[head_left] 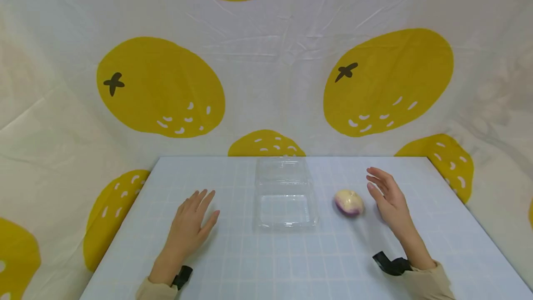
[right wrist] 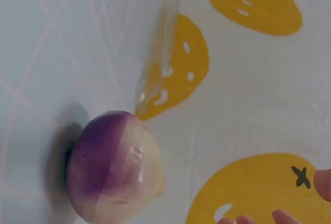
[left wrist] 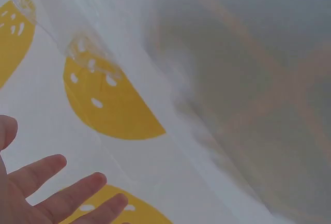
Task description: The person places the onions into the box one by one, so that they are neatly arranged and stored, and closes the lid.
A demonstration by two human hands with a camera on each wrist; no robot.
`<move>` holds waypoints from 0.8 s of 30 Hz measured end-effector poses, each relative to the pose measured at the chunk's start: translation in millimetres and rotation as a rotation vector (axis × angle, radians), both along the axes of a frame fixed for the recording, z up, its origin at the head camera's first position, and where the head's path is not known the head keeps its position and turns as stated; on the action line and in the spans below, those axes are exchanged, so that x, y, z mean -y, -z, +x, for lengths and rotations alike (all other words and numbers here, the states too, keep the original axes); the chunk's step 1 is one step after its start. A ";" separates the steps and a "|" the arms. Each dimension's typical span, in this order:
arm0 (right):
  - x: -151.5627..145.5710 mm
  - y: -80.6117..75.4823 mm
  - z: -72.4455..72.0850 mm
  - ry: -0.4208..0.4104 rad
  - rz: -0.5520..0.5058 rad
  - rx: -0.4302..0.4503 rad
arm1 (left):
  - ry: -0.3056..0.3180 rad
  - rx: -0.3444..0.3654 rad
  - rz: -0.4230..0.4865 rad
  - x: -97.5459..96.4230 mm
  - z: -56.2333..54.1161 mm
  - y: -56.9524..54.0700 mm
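A clear plastic clamshell container lies on the table with its lid folded back toward the far edge. To its right sits a turnip, creamy white with a purple side. My right hand hovers just right of the turnip, fingers relaxed and holding nothing. In the right wrist view the turnip shows large at the lower left, apart from the fingertips. My left hand is spread open to the left of the container, at a distance from it, and holds nothing.
The table has a pale blue surface with a light grid. Behind and beside it hangs a white sheet printed with large yellow fruit shapes. Each wrist carries a black strap mount.
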State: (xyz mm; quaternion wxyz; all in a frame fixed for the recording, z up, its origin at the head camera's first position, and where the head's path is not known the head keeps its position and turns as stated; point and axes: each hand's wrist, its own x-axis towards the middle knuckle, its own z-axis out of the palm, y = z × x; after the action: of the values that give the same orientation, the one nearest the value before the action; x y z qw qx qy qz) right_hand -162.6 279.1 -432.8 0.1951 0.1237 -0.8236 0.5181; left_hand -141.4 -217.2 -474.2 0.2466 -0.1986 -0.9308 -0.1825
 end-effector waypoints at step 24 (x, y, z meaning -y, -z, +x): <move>15.0 36.5 -26.6 0.071 -0.302 0.265 | 0.142 -0.016 0.007 -36.6 -16.2 -1.2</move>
State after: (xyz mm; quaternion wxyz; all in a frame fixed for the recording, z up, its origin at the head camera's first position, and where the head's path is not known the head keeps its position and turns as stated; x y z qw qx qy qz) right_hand -189.1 264.0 -469.3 0.1195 -0.0054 -0.7588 0.6402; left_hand -157.5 -180.7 -473.0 0.2411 -0.2650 -0.9117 -0.2010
